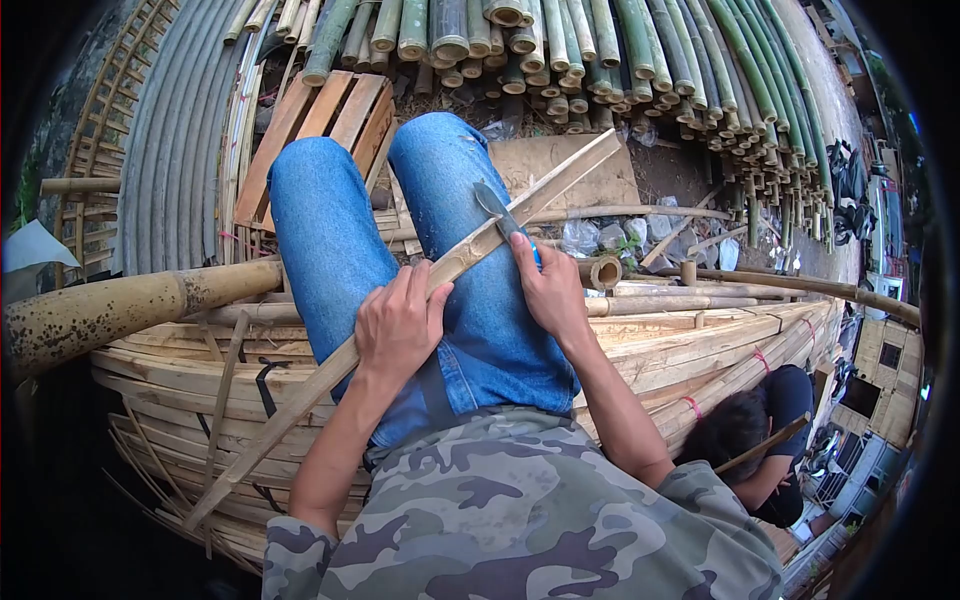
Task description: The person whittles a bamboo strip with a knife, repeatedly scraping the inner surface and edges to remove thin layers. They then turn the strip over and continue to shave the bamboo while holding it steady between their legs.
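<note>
A long split bamboo strip (290, 415) lies slantwise across my lap, its far end up past my right knee and its near end low on the left. My left hand (398, 318) is wrapped over the strip near its middle. In my right hand (552, 287) is a knife (494, 204) with a dark, broad blade and a blue handle. The blade rests against the strip just beyond my fingers, over the thigh of my jeans (440, 165). Most of the knife's handle is hidden in my palm.
Bundled bamboo strips (690, 355) lie beneath and beside me. A thick bamboo pole (130, 310) juts in from the left. Ahead stand a wooden crate (335, 120) and a big stack of green bamboo poles (590, 50). Another person (750, 430) bends low at the right.
</note>
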Motion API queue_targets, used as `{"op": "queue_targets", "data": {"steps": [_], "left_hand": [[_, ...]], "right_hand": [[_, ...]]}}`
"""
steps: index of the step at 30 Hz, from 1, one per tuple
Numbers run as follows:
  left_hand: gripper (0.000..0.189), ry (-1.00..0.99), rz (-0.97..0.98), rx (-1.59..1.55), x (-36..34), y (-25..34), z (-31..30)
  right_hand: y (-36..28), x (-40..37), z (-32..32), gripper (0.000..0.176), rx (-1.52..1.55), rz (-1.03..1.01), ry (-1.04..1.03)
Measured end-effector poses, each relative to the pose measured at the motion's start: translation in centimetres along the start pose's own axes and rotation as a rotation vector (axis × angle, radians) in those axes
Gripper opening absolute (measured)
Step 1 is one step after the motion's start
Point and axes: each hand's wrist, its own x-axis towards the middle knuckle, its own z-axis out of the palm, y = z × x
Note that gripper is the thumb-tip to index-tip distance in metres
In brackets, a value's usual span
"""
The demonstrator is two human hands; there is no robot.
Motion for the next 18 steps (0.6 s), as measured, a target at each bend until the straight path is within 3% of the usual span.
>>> {"op": "queue_targets", "data": {"steps": [9, 11, 18], "left_hand": [[0.035, 0.016, 0.022, -0.015, 0.3, 0.0, 0.2], [0.034, 0.019, -0.006, -0.018, 0.2, 0.1, 0.3], [0.035, 0.020, 0.016, -0.025, 0.1, -0.1, 0.3]], "right_hand": [[0.2, 2.3, 1.2, 0.061, -0.061, -0.142, 0.120], [0.0, 0.5, 0.7, 0.058, -0.015, -0.047, 0.051], [0.5, 0.3, 1.0, 0.057, -0.041, -0.045, 0.063]]}}
